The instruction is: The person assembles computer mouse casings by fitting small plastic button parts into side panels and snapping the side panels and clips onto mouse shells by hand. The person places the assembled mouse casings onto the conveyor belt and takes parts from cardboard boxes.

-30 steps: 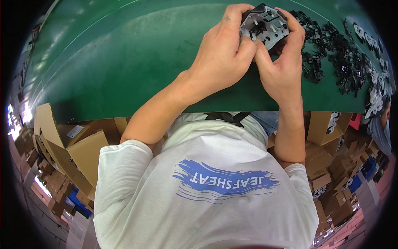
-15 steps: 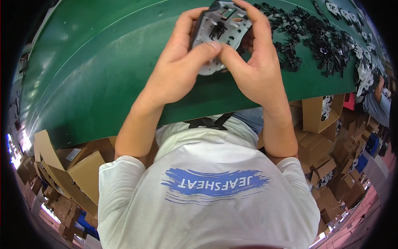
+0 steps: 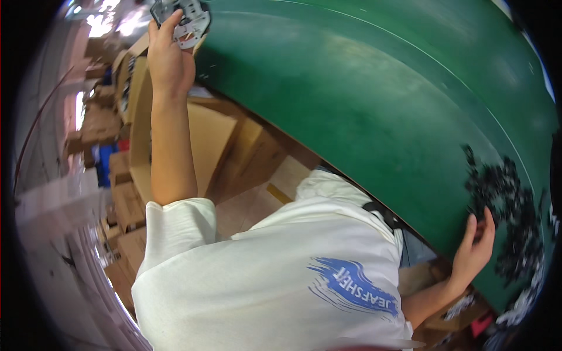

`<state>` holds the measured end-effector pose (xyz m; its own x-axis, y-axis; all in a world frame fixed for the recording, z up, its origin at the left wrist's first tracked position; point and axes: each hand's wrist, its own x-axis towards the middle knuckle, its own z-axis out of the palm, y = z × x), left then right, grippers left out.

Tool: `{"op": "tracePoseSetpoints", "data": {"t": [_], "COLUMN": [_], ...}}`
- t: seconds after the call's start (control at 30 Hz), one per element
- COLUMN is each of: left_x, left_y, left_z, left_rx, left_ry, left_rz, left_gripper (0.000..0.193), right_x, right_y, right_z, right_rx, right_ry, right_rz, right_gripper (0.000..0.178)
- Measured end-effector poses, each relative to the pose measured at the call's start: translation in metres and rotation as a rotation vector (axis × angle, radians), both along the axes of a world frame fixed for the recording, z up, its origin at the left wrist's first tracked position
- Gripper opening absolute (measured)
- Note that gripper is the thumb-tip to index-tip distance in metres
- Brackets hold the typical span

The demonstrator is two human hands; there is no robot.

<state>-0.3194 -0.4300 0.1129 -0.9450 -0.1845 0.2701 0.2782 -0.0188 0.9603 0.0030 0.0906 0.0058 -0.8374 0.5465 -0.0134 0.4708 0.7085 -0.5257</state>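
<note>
At the upper left, my left hand (image 3: pixel 170 64) is closed on a plastic housing (image 3: pixel 193 23), light grey inside with a dark edge. It is held over the far left end of the green work table, above a cardboard box. My right hand (image 3: pixel 477 245) is on the lower right, at the near side of a pile of small black plastic parts (image 3: pixel 506 193). Its thumb and fingers are bent but apart, and I see nothing gripped between them. The pile is blurred, so single parts are hard to make out.
The green table (image 3: pixel 339 111) runs diagonally across the view. Left of its edge stands an open cardboard box (image 3: pixel 205 140), with more stacked boxes (image 3: pixel 132 205) behind. White and grey parts (image 3: pixel 521 304) lie past the black pile at the lower right.
My view has turned left. My hands, both on the housing before, have parted: the left has carried it out to the left, while the right has let go and reached the black parts.
</note>
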Motion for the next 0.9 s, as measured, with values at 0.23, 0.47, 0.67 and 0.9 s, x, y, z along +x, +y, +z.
{"op": "tracePoseSetpoints", "data": {"t": [0.23,0.47,0.67,0.9], "left_x": [0.039,0.094,0.028,-0.056], "left_y": [-0.304,-0.39,-0.362,0.02], "left_z": [0.002,-0.076,-0.058,-0.055], "left_rx": [-0.407,-0.41,-0.95,-1.062], "left_ry": [-0.348,-0.923,-0.335,0.139], "left_rz": [0.812,0.877,0.642,0.034], "left_gripper": [0.044,0.046,0.036,0.047], "right_x": [-0.033,-0.037,-0.048,-0.056], "right_y": [0.005,0.01,0.01,0.004], "right_z": [-0.018,-0.001,-0.009,-0.039], "right_rx": [0.135,-0.052,-0.118,-0.125], "right_ry": [0.226,0.28,0.392,0.742], "right_rz": [0.297,0.064,0.105,0.202], "right_gripper": [0.029,0.023,0.022,0.026]}}
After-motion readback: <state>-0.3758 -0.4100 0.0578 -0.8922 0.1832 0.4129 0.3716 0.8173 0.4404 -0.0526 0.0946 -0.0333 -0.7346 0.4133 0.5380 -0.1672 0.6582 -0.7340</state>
